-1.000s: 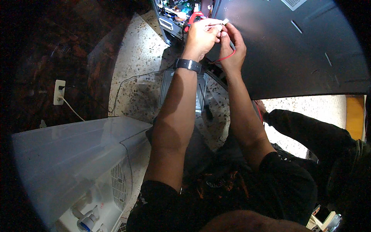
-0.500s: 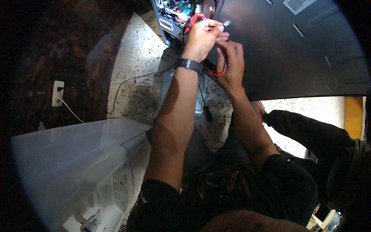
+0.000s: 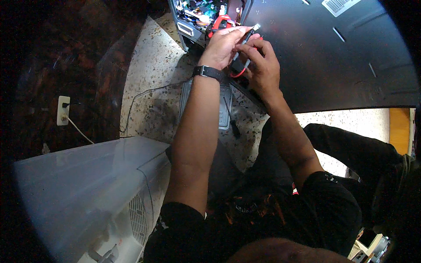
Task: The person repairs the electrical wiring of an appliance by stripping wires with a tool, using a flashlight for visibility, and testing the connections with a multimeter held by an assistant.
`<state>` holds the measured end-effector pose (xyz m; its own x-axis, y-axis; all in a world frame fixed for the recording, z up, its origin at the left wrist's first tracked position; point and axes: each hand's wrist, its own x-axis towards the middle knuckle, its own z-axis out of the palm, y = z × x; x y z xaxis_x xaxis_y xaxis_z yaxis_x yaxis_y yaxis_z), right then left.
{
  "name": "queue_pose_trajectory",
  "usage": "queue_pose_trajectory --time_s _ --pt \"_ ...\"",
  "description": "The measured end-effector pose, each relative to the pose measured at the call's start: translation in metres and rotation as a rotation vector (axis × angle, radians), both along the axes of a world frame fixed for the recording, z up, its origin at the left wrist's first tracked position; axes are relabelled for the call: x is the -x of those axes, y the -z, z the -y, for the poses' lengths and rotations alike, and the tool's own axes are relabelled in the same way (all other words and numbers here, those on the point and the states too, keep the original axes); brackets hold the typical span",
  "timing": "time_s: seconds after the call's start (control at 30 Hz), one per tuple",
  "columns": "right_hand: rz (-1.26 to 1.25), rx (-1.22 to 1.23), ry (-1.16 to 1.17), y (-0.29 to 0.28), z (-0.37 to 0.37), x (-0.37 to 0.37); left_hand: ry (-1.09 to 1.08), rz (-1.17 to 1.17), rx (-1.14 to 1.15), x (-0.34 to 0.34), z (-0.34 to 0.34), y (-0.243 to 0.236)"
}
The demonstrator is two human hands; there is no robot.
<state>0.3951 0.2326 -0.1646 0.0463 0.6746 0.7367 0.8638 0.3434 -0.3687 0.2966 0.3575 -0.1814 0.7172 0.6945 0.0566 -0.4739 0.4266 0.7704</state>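
Observation:
My left hand [image 3: 221,47] has its fingers closed near a small pale connector [image 3: 257,26], which tops a dark slim piece between my hands; exactly what the fingers grip is partly hidden. My right hand [image 3: 263,65], fingers curled, holds a grey-and-black piece with a red lead [image 3: 236,74] looping below it. Just behind my hands, a red tool [image 3: 221,21] with a curved frame lies at an open metal housing [image 3: 185,29] full of circuit boards and wires [image 3: 202,11]. A large black panel [image 3: 333,65] stands right of them.
A shallow tray [image 3: 224,118] and a dark screwdriver-like item [image 3: 235,128] lie on the speckled floor [image 3: 147,61]. A wall socket [image 3: 63,109] with cords is at left, a translucent container [image 3: 79,184] at lower left. A dark-clothed leg [image 3: 337,140] reaches across the right side.
My left hand has shifted slightly left and down. My right hand first dropped, then rose slightly toward the left. The dark piece between my hands now shows more fully below the pale connector.

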Motion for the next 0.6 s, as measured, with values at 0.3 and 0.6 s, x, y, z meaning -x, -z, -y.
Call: queue_pose_trajectory --time_s 0.3,0.6 --pt "0.062 0.051 0.025 -0.005 -0.002 -0.005 -0.231 0.183 -0.256 -0.018 -0.002 0.021" --pt "0.147 0.120 -0.011 -0.023 0.013 -0.014 -0.656 0.037 -0.727 -0.053 0.006 0.044"
